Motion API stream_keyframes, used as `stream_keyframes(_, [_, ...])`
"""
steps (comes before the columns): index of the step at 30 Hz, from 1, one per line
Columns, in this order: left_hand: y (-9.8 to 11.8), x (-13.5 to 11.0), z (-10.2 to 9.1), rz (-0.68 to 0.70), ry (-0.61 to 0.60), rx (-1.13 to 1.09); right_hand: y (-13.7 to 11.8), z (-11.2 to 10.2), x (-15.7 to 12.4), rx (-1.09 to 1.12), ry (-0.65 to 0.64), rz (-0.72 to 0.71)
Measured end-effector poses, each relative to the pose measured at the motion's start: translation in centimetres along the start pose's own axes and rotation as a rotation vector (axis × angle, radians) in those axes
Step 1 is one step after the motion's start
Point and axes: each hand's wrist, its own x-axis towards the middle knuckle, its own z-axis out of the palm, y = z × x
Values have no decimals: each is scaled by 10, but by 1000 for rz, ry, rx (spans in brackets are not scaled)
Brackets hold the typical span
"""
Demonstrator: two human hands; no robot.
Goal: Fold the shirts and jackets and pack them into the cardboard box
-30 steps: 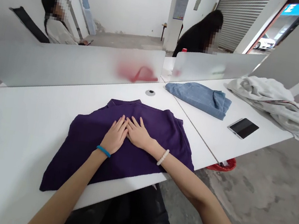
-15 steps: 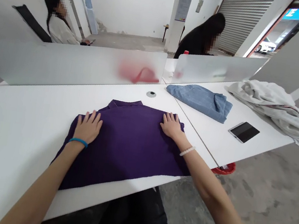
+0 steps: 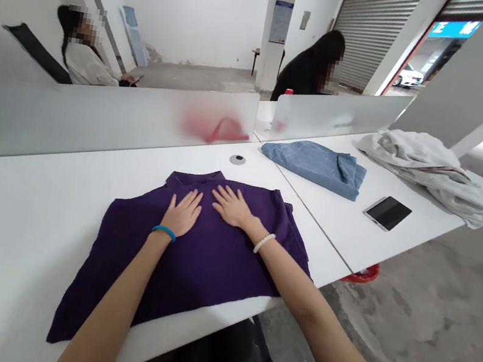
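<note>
A dark purple collared shirt [image 3: 218, 263] lies spread on the white table, its collar towards the far side. My left hand [image 3: 182, 213] rests flat on the cloth just below the collar, fingers stretched out. Close by on the right, my right hand [image 3: 232, 206] lies on the upper middle of the shirt with its fingers spread. Neither hand grips anything. Loose folds show along the shirt's right side, and its lower left corner reaches the near table edge.
On the adjoining table [image 3: 335, 231] lie folded blue jeans [image 3: 313, 165], a tablet-like device [image 3: 388, 213] and a heap of whitish cloth [image 3: 430, 163]. Frosted dividers [image 3: 116, 123] stand along the back, with two people beyond. A red basket [image 3: 362, 274] shows below the table edge.
Both hands have moved inward from the shirt's two sides to its upper middle, staying flat. The shirt's left side now spreads further out, and folds appear on its right.
</note>
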Motion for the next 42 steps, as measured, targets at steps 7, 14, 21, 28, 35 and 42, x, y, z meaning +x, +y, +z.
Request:
stream_keyframes(7, [-76,-39,-13,-411,-15,123,111,-14,-58,-44,-56,402])
stream_keyframes(14, [-77,-42,-19,-436,87,53,110,-15,-71,-21,218,517])
stream_keyframes(21, [64,-61,-44,6,210,33,114,-37,-90,442,546,553])
stream_keyframes(28, [244,-86,1,459,108,-232,91,-60,-182,643,704,591])
stream_keyframes(35, [247,-72,22,411,138,-263,19,-28,-305,1002,749,795])
stream_keyframes(42, [250,-65,18,386,130,-267,-71,37,-311,1422,735,996])
